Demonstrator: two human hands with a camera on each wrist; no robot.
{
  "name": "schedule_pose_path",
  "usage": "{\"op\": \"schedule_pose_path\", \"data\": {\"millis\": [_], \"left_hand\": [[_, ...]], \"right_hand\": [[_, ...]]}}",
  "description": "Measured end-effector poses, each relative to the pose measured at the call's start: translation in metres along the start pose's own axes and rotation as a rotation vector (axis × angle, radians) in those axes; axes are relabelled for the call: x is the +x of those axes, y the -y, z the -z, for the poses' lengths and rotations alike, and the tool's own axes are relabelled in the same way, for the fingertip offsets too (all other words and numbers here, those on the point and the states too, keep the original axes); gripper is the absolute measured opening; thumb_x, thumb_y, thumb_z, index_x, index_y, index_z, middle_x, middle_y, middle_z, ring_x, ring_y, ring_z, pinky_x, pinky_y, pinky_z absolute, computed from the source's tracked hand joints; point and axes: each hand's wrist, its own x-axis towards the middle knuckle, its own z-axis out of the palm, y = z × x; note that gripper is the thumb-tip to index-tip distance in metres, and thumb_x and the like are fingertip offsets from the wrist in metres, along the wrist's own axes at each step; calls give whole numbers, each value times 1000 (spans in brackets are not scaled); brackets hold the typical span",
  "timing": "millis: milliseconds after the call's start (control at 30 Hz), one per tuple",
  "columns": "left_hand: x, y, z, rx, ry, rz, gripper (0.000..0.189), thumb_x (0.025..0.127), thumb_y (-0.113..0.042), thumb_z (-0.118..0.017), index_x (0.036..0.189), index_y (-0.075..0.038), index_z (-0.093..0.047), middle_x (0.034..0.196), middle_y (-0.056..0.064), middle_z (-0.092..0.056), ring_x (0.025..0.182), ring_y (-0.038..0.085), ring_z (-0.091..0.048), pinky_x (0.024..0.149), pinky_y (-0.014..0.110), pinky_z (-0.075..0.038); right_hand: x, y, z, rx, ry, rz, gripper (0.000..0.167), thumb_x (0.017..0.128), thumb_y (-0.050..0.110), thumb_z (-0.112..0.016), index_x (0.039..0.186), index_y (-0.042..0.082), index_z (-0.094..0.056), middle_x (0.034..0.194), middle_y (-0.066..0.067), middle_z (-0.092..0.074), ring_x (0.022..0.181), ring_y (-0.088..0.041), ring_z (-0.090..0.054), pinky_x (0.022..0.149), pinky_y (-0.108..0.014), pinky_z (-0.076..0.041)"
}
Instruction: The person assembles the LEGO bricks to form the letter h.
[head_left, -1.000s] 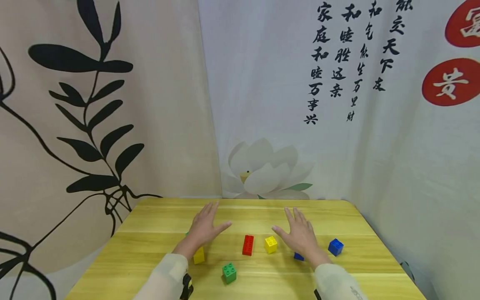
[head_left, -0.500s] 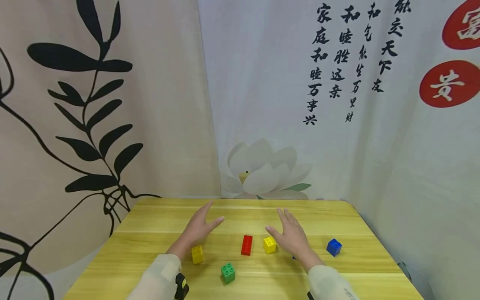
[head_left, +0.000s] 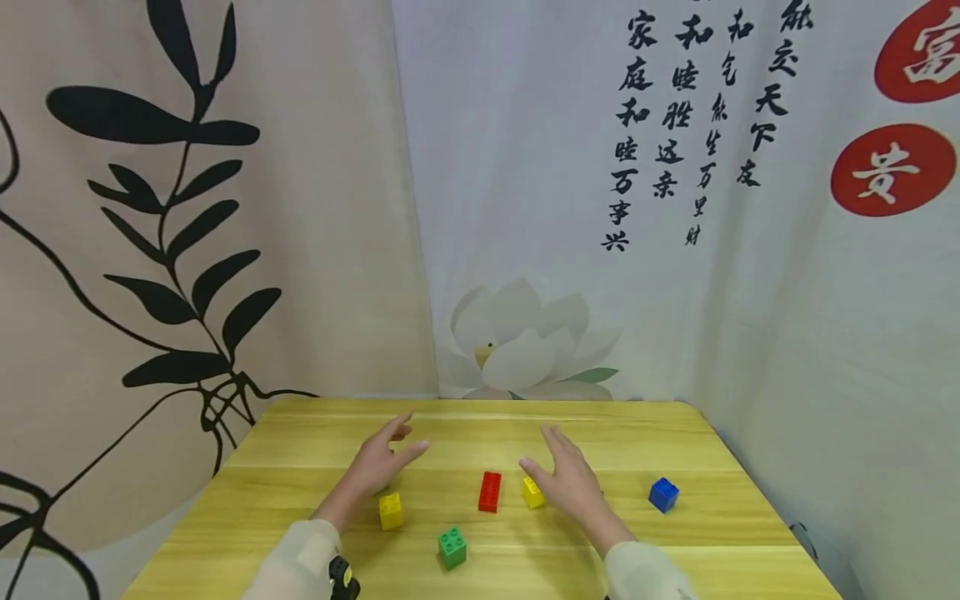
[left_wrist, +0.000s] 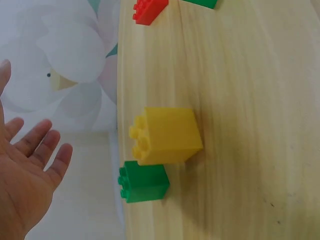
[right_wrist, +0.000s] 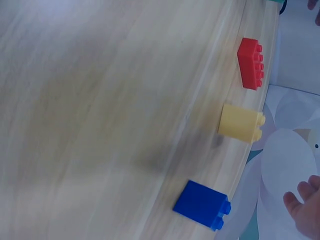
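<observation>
Operator: What is the condition of the hands?

Technician: The left hand point(head_left: 381, 461) and the right hand point(head_left: 572, 482) hover above the wooden table point(head_left: 637, 442). On each hand, the thumb stands apart from the fingers. Neither hand grips anything.

Operator: State the location of the bricks.

Technician: The left yellow brick point(head_left: 391, 511) stands near the left wrist. The left wrist view shows the rear green brick point(left_wrist: 145, 182) beside it; whether the two touch cannot be told. The long red brick point(head_left: 490, 492) lies between the hands, studs up. The right yellow brick point(head_left: 533, 492) is partly covered by the right hand in the head view. The front green brick point(head_left: 452, 548) stands nearer the person, and the blue brick point(head_left: 663, 495) stands to the right of the right hand.

Operator: Which step is in hand?

Technician: Judged from posture, positioning without contact. No visible brick is stacked on another.

Operator: What does the next move call for?

Technician: A pick-up, if intended, would require one hand to descend over a single brick, with thumb and fingers applied to opposite side walls, below the studs. Clearance at the left yellow brick should be verified, since a wide grip could displace its green neighbour.
</observation>
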Motion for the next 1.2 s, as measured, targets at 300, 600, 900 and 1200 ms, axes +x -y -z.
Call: {"op": "schedule_pose_path", "data": {"millis": [300, 600, 900, 1200], "left_hand": [[-10, 13, 4, -32, 13, -2, 68, 94, -40, -69, 149, -10, -43, 135, 15, -56, 126, 35, -49, 98, 53, -45], [-16, 25, 6, -31, 24, 27, 63, 91, -40, -72, 142, -10, -52, 128, 12, -60, 121, 32, -53, 96, 50, -47], [-28, 39, 11, -53, 33, 45, 58, 89, -34, -75, 138, -8, -56, 123, 11, -62, 118, 33, -55, 96, 48, -48], [-44, 55, 19, -34, 40, 77, 57, 89, -33, -75, 137, -7, -56, 124, 13, -62, 114, 31, -56, 88, 45, -51]], "right_hand": [[-9, 7, -13, 57, 3, 28, 71, 97, 50, -59, 151, 9, -39, 153, -16, -40, 139, -40, -36, 109, -60, -31], [-16, 14, -28, 127, 42, 48, 67, 97, 52, -57, 148, 10, -44, 145, -15, -48, 131, -39, -46, 103, -59, -39], [-27, 23, -41, 313, 116, 15, 62, 99, 44, -60, 146, 7, -46, 137, -17, -55, 123, -37, -52, 97, -57, -45], [-33, 28, -50, 453, 184, -53, 60, 98, 44, -60, 143, 6, -49, 132, -17, -58, 120, -34, -54, 96, -53, -46]]}}
